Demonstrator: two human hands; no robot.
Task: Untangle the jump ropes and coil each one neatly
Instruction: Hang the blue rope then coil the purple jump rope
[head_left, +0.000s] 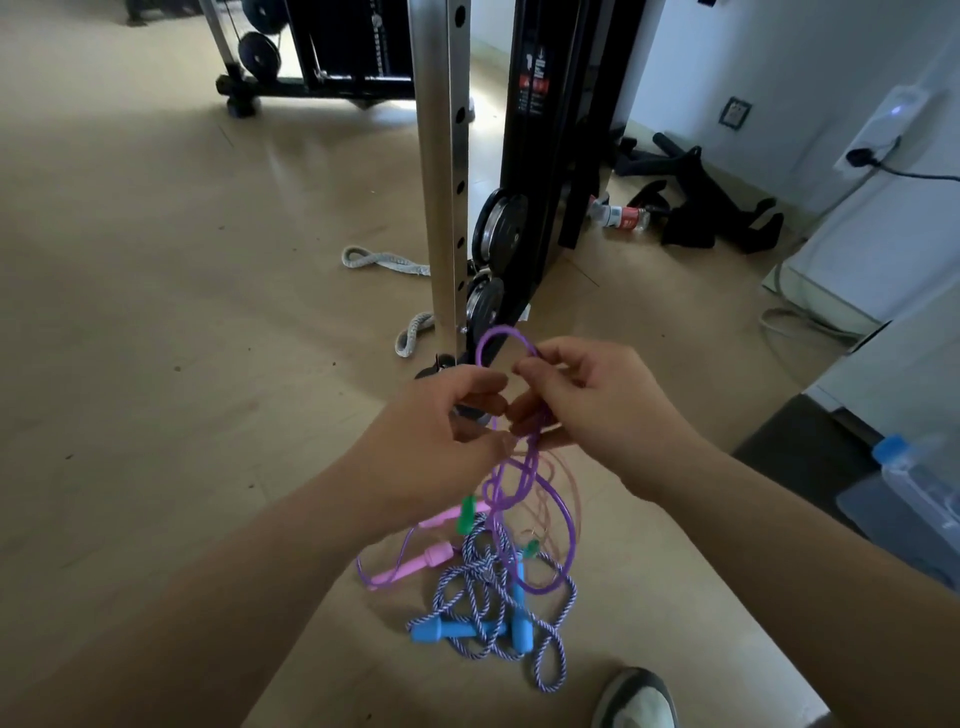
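A: In the head view, what are the hands doing?

B: The left hand (441, 415) and right hand (582, 400) are both pinching the purple rope (506, 338), fingers (524, 371) narrowed on it, a loop arching just above them.

A: And the rest?

B: Below the fingers, the striped rope (483, 582) and pink handles (410, 566) are lying knotted on the floor (156, 312). Untangling seems barely begun; next probably calls for feeding that loop free.

Ropes between my hands, the rest on the floor

My left hand (441, 421) and right hand (587, 395) meet on one rope loop (501, 340); below them the tangled ropes (488, 587) lie on the floor (156, 312), my shoe (636, 699) to their right, the gym rack (447, 171) behind.
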